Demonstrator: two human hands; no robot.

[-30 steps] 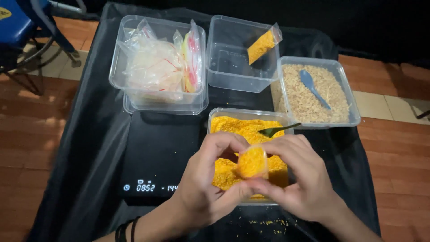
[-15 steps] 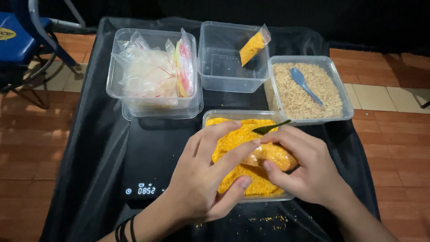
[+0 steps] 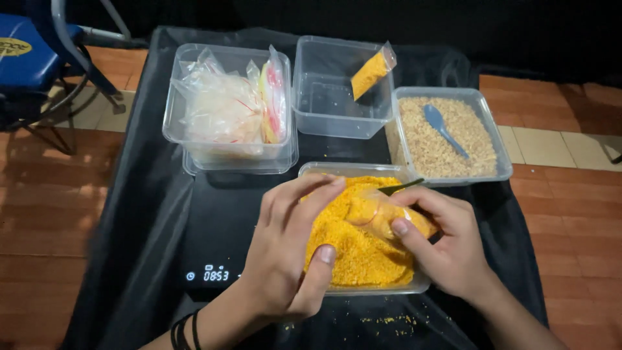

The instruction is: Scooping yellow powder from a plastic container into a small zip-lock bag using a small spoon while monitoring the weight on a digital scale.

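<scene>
My right hand (image 3: 447,243) holds a small clear bag of yellow crumbs (image 3: 379,214) over a clear tub of yellow crumbs (image 3: 359,249). My left hand (image 3: 288,249) hovers just left of the bag with its fingers spread, the fingertips close to the bag's end; it grips nothing. A dark spoon handle (image 3: 402,187) sticks out of the crumbs behind the bag. The tub stands on a black digital scale (image 3: 214,269) with a lit display.
On the black-covered table stand a tub of empty clear bags (image 3: 227,107), a clear tub (image 3: 337,91) with one filled yellow bag (image 3: 370,71) leaning inside, and a tub of tan grains (image 3: 447,136) with a blue spoon (image 3: 444,128). A blue chair (image 3: 39,58) stands far left.
Both hands held the small bag together a second ago. My left hand has let go and spread open, while my right hand has tipped the bag sideways over the tub.
</scene>
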